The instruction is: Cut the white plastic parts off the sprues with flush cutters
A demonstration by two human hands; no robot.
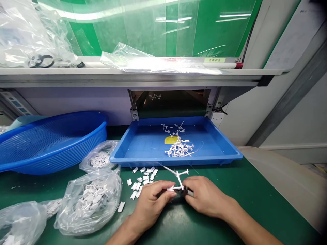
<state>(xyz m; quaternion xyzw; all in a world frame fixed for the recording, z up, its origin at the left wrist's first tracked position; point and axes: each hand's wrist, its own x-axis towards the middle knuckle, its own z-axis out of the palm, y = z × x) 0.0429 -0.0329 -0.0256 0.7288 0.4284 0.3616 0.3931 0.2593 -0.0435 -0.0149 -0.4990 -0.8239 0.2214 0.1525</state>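
Observation:
In the head view, my left hand (154, 200) pinches one end of a branched white plastic sprue (178, 174) between thumb and fingers. My right hand (204, 195) is closed round small dark-jawed nippers (183, 191), whose jaws are at the sprue's lower arm; whether they touch it I cannot make out. Several small white plastic parts (146, 177) lie loose on the green table just beyond my left hand. More white sprues (180, 148) are heaped in the blue tray (122, 159) in front of my hands.
A conveyor belt (171, 108) carrying another sprue ends behind the tray. Clear bags of white parts (89, 200) and a blue basket (63, 153) stand at left. A metal shelf edge (143, 80) runs above. Green table surface (252, 194) extends to the right.

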